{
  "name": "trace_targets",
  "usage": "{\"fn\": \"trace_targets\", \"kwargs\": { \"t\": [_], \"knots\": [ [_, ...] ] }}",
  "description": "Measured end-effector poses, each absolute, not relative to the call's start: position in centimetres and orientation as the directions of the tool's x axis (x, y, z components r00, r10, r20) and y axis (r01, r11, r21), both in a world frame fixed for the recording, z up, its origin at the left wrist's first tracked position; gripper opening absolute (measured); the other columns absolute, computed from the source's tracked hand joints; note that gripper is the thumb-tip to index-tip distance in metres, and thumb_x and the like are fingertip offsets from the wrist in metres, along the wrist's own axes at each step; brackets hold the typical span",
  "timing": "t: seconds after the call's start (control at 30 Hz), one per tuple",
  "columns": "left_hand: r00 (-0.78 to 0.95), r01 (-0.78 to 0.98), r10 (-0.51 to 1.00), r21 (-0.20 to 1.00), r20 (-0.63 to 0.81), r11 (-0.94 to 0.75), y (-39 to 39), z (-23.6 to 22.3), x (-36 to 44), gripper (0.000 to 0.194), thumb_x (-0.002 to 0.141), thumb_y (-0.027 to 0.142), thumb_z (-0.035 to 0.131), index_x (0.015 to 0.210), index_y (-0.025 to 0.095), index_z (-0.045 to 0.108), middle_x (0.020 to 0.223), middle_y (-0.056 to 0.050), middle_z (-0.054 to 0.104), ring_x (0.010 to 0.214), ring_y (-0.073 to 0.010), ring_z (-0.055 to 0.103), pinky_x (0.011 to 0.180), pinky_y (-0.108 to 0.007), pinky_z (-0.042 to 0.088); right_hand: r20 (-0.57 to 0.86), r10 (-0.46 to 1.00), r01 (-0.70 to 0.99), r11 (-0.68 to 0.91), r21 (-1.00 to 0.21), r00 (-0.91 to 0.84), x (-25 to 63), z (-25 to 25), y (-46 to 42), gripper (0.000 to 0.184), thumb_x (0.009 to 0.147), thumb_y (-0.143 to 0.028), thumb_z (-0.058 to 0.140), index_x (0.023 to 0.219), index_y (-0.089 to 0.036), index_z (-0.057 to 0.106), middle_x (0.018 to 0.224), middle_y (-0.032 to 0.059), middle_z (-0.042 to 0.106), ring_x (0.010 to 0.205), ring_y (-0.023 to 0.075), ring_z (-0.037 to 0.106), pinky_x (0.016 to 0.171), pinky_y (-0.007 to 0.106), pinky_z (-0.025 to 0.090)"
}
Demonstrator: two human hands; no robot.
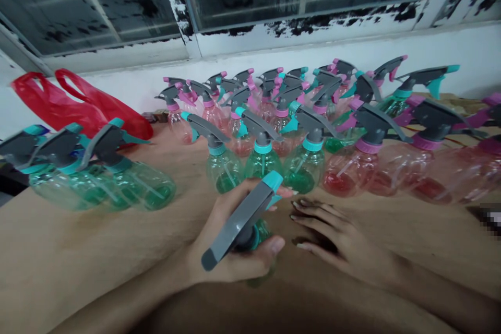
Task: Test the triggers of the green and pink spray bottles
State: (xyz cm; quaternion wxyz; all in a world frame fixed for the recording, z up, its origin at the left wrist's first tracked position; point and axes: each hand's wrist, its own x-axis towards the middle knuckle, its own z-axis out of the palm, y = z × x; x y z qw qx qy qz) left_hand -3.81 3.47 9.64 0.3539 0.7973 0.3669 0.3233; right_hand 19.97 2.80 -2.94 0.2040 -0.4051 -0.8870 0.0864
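Nearest the camera, the left hand (230, 240) wraps around a green spray bottle (245, 224), fingers closed about its neck under the grey and teal trigger head. Just beside it, the right hand (336, 242) rests on the brown table (78, 250) with fingers loosely spread, holding nothing. Beyond the hands stands a row of green spray bottles (262, 159), then pink spray bottles (364, 164) crowding back toward the white wall (450, 47). Far left, more green bottles (102, 177) lean before a red plastic bag (78, 104).
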Motion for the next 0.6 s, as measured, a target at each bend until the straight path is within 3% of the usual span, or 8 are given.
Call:
{"fn": "trace_targets", "kwargs": {
  "t": [0.13, 0.27, 0.6],
  "knots": [
    [0.557, 0.206, 0.745, 0.808, 0.368, -0.552, 3.9, 8.5, -4.0, 0.055, 0.070, 0.013, 0.056, 0.124, 0.019, 0.052, 0.119, -0.006, 0.063, 0.097, -0.0183, 0.063, 0.085, -0.028, 0.053, 0.284, 0.753, 0.690, 0.658, -0.302, -0.594, 20.0, -2.9, 2.8, 0.043, 0.091, -0.042, 0.050, 0.129, -0.021, 0.051, 0.134, 0.0067, 0.056, 0.129, 0.0230, 0.045, 0.104, 0.046, 0.042],
    [0.537, 0.175, 0.760, 0.833, 0.366, -0.525, 4.0, 8.0, -4.1, 0.050, 0.069, 0.011, 0.057, 0.119, 0.017, 0.054, 0.121, -0.007, 0.062, 0.102, -0.0200, 0.062, 0.087, -0.030, 0.053, 0.275, 0.754, 0.699, 0.657, -0.282, -0.597, 20.0, -2.8, 2.8, 0.043, 0.092, -0.042, 0.049, 0.129, -0.021, 0.051, 0.135, 0.0060, 0.055, 0.129, 0.0225, 0.044, 0.105, 0.046, 0.042],
    [0.521, 0.228, 0.777, 0.820, 0.352, -0.525, 3.8, 8.5, -4.1, 0.045, 0.069, 0.017, 0.056, 0.114, 0.016, 0.057, 0.113, -0.008, 0.066, 0.093, -0.0191, 0.064, 0.082, -0.028, 0.054, 0.274, 0.749, 0.700, 0.662, -0.268, -0.603, 20.1, -3.1, 2.8, 0.042, 0.093, -0.043, 0.047, 0.130, -0.022, 0.049, 0.136, 0.0053, 0.054, 0.129, 0.0214, 0.043, 0.104, 0.045, 0.043]
  ]
}}
